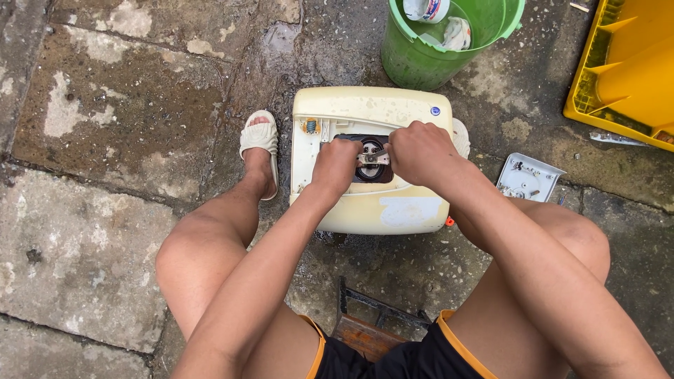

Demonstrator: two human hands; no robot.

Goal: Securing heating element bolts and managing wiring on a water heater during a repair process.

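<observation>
From the head camera, a cream water heater tank (372,203) lies on wet stone paving between the person's knees. The left hand (335,165) is curled at the dark round opening (372,160), its fingertips hidden. The right hand (419,151) is closed over a metal part (372,157), mostly covered. A green bucket (421,60) and yellow crate (625,70) are cut off by the frame; a small grey cover plate (528,177) lies nearby.
</observation>
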